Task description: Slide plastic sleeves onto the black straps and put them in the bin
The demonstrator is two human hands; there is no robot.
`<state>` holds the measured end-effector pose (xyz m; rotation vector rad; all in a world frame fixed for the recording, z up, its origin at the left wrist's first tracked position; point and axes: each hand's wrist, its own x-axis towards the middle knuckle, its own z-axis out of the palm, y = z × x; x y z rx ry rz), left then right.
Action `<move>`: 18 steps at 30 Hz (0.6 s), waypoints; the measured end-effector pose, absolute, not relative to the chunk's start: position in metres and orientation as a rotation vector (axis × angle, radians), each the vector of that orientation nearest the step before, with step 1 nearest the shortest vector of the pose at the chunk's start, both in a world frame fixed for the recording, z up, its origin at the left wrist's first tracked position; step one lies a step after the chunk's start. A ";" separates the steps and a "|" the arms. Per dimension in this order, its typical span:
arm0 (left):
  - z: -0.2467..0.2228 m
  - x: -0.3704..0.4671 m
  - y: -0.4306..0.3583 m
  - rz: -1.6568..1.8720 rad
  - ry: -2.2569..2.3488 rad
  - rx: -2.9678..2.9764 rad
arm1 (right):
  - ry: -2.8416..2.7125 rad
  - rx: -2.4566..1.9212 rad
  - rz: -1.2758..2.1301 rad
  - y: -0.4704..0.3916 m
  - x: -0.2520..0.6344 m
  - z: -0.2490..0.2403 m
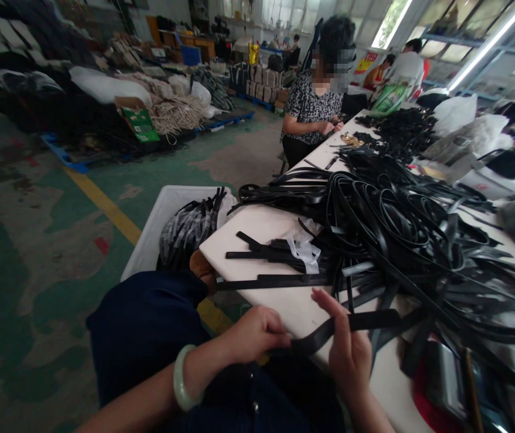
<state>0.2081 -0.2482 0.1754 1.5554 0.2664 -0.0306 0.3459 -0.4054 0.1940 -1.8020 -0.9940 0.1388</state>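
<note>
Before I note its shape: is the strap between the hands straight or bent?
Bent: the strap curves upward from the left hand toward the right hand.

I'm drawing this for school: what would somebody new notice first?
Probably the big tangle of black straps, heaped across the pale table. Next, the black strip between the left hand and the right hand, low near the middle, with a pale green bangle on the left wrist.
</note>
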 end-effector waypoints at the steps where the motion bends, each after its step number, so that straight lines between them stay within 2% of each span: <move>1: 0.175 0.207 -0.246 -0.024 0.296 1.567 | -0.995 -1.847 0.056 -0.407 0.353 0.199; 4: 0.176 0.206 -0.240 0.002 0.345 1.590 | -1.156 -1.921 -0.109 -0.411 0.370 0.214; 6: 0.179 0.207 -0.240 0.013 0.343 1.582 | -1.234 -1.902 -0.091 -0.413 0.370 0.220; 10: 0.182 0.214 -0.246 0.029 0.307 1.563 | -1.015 -1.785 0.211 -0.412 0.349 0.214; 14: 0.182 0.219 -0.252 0.022 0.299 1.566 | -0.462 -1.438 0.574 -0.405 0.335 0.208; 18: 0.184 0.220 -0.254 -0.001 0.295 1.515 | -0.126 -1.205 0.710 -0.398 0.339 0.213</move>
